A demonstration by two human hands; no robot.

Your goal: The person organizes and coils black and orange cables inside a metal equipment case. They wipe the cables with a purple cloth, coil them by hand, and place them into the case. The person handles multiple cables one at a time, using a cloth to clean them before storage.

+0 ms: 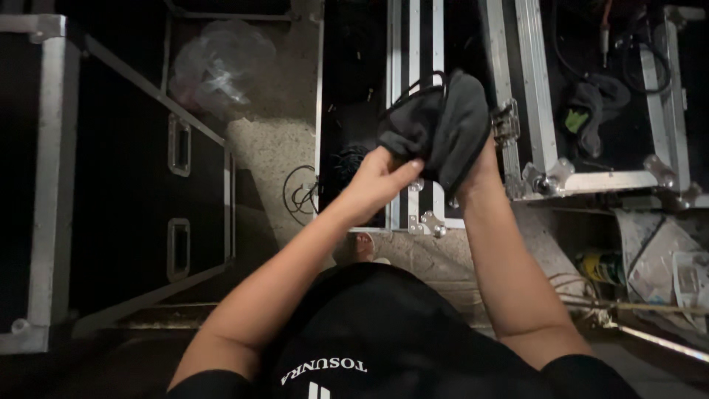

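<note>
Above metal-edged flight cases (535,111), left hand (380,181) pinching soft dark cloth pouch (443,125), right hand (480,166) gripping it, mostly hidden

Both bare forearms are reaching forward and up from the torso, converging toward one another ahead of the chest. The left hand (380,181) is turning palm inward, its fingers (405,171) stretching out to the right and pinching closed. The right hand (480,159) is lying mostly hidden, only its wrist and heel showing, so its grip cannot be told. The two hands are sitting close together, at about the same height.
</note>
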